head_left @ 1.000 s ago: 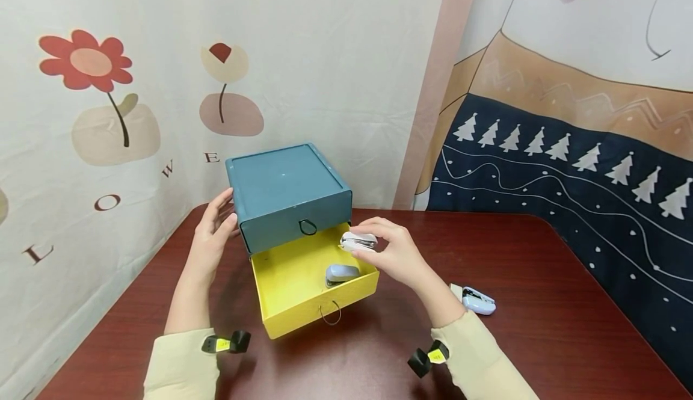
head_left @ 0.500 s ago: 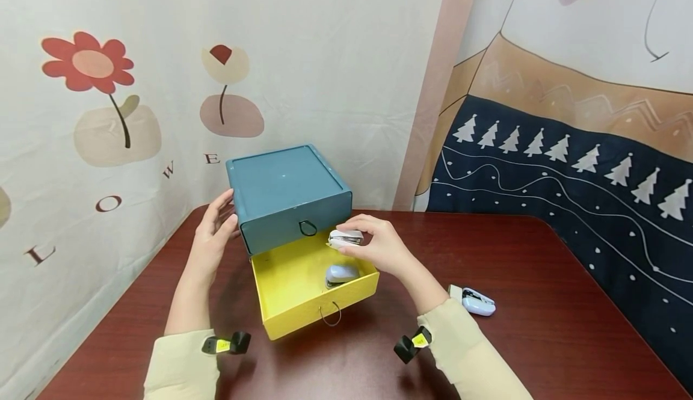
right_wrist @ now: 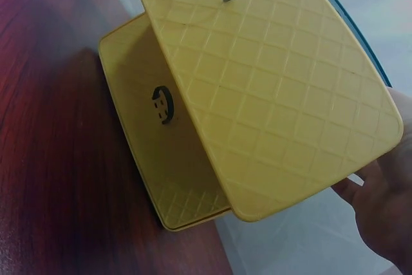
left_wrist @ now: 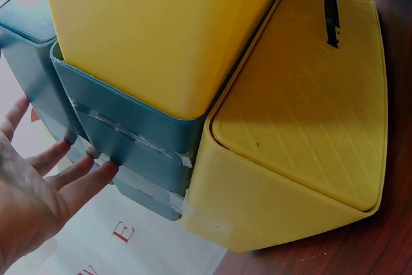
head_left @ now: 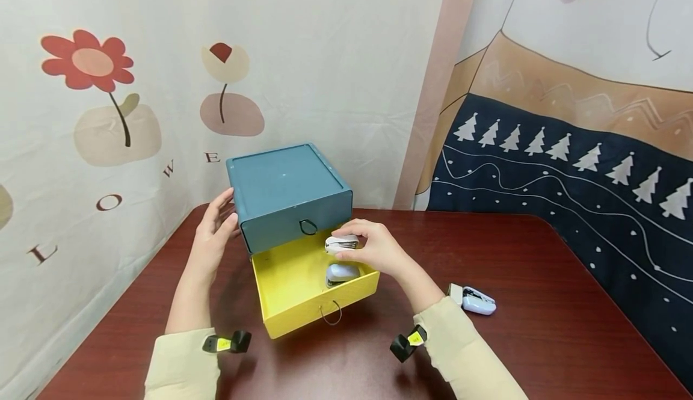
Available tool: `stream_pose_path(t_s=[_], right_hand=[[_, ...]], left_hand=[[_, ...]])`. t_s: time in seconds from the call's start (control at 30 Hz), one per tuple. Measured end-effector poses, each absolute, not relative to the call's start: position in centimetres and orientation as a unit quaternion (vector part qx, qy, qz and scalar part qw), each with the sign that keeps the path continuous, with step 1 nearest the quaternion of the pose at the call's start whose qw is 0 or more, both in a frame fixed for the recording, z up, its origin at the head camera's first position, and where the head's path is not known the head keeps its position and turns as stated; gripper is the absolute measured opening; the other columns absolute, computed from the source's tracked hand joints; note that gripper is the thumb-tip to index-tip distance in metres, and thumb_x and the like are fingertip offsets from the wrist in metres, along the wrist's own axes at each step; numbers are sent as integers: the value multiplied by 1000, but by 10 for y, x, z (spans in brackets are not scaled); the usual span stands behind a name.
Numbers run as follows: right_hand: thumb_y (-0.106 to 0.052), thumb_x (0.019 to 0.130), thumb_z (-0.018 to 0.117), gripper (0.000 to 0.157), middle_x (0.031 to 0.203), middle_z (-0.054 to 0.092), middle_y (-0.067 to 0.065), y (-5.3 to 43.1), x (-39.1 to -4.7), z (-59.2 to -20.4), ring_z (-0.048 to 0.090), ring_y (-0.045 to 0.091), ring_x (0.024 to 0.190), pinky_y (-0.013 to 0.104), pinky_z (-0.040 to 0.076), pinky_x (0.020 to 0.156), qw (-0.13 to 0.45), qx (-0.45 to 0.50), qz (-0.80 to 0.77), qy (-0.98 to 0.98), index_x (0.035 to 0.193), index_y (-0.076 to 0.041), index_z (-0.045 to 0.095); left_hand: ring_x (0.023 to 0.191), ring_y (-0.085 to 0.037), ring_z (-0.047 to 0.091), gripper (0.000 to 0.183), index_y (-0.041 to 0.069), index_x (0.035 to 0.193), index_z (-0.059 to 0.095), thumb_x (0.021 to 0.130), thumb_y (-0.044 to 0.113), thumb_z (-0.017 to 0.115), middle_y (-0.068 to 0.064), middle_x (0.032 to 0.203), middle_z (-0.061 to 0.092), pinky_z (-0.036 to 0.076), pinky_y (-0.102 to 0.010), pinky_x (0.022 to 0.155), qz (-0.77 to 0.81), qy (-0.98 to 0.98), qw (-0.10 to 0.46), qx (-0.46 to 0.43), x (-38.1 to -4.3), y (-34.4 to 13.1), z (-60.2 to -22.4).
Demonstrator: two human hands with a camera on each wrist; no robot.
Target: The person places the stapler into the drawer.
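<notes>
A blue box [head_left: 289, 180] stands at the back edge of the desk [head_left: 520, 255], nearer the back left corner. A yellow drawer [head_left: 319, 311] sticks out of it toward the front edge. The hands are apart. The right hand [head_left: 376, 248] pinches a white stapler [head_left: 341, 243] between thumb and fingers, over the drawer's back right part. The left hand [head_left: 216, 225] has its fingers spread, with the tips touching the box's left side. A pale blue stapler [head_left: 342, 273] lies in the drawer, just in front of the white one, near the front wall. Another light blue stapler [head_left: 479, 301] is on the desk, toward the right edge, next to a small pale block [head_left: 455, 293]. A lower yellow drawer [left_wrist: 302, 94] sits below. The drawer fronts have bumpy diamond shapes and dark loop handles. Shiny clear tape [left_wrist: 129, 130] runs along the box's smooth side.
</notes>
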State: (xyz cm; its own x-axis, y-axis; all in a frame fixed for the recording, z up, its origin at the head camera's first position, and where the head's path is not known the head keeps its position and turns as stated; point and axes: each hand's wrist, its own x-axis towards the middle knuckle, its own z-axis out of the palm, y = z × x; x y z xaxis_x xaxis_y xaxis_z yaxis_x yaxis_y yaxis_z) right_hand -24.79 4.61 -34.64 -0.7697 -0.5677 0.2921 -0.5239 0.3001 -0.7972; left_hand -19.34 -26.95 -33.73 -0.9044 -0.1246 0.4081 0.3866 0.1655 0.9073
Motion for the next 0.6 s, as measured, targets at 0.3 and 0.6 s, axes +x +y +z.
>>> stream_pose_path(t_s=[0.3, 0.6], right_hand=[[-24, 78, 81, 42, 116, 62, -2, 47, -248, -343, 51, 15, 107, 33, 46, 84, 25, -351, -409, 842, 117, -13, 71], [-25, 79, 80, 41, 114, 63, -2, 49, -248, -343, 51, 15, 106, 32, 46, 83, 25, -371, -390, 842, 117, -11, 71]], left_hand=[[126, -21, 35, 52, 17, 151, 31, 101, 17, 46, -6, 139, 36, 39, -17, 84, -639, -736, 203, -91, -194, -269, -336], [127, -20, 34, 53, 18, 151, 30, 101, 17, 46, -7, 139, 35, 39, -16, 85, -638, -738, 200, -89, -194, -269, -338]])
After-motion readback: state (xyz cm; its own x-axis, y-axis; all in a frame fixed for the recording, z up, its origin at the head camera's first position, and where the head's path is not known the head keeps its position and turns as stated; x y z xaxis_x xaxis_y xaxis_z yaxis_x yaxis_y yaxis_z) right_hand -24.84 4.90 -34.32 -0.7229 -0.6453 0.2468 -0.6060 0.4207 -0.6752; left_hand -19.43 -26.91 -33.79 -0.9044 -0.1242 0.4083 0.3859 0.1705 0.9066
